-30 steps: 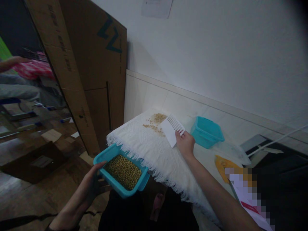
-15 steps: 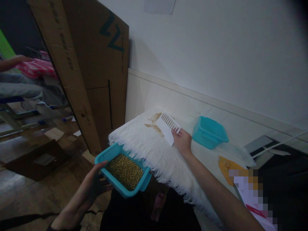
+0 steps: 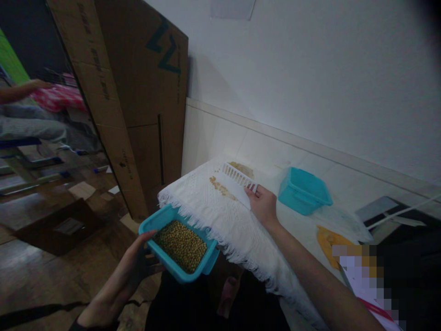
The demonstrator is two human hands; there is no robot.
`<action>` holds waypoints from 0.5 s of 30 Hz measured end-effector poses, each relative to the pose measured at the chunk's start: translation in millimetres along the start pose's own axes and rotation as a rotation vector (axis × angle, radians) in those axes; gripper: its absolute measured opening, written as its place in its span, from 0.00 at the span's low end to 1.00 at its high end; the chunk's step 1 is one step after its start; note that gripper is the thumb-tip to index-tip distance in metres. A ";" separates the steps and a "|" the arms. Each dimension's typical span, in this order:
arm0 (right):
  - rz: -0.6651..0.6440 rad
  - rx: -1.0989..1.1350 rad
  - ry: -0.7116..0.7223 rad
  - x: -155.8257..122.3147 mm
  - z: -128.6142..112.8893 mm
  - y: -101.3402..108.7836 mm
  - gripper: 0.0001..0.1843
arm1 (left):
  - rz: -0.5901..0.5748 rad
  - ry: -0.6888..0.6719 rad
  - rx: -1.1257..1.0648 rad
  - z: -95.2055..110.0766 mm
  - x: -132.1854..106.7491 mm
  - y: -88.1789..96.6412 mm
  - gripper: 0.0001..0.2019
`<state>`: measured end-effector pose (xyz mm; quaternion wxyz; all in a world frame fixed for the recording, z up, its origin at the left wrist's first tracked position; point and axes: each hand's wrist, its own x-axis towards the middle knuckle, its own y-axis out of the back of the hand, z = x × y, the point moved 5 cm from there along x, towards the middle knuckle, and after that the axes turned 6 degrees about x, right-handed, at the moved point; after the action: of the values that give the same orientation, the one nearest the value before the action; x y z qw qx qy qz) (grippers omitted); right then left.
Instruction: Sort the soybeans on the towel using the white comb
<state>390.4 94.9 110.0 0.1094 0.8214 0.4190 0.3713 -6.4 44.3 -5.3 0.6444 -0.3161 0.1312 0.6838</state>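
My left hand (image 3: 138,255) grips the left side of a turquoise plastic bin (image 3: 179,276), with the thumb over its rim. Many small yellowish beans (image 3: 182,243) lie in this bin, which is held against the fringed edge of a white cloth (image 3: 193,197). In my right hand (image 3: 262,204) is a white slotted plastic plate (image 3: 237,184), pinched at its right end and standing on the cloth. Loose beans (image 3: 220,187) are scattered on the cloth just left of and below the plate. Brownish material (image 3: 243,168) shows behind its slots; I cannot make out exactly what it is.
A second turquoise bin (image 3: 303,195) stands on the white surface to the right, near a clear plastic bag (image 3: 351,225) and an orange cloth-like item (image 3: 327,239). A tall cardboard box (image 3: 144,92) rises at the left. Beyond it, another person's arm (image 3: 24,89) shows.
The slotted plate has turned and shifted slightly over the cloth, and more brownish material shows behind it. My left hand still holds the bin of beans in about the same place.
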 end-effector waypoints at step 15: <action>-0.062 0.186 -0.073 56.2 10.0 -44.7 0.10 | -0.021 0.007 0.005 2.7 -11.4 -8.1 0.16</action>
<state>391.2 167.4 110.2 0.0594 0.8277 0.4724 0.2972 0.3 37.9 5.5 0.6518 -0.3183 0.1318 0.6757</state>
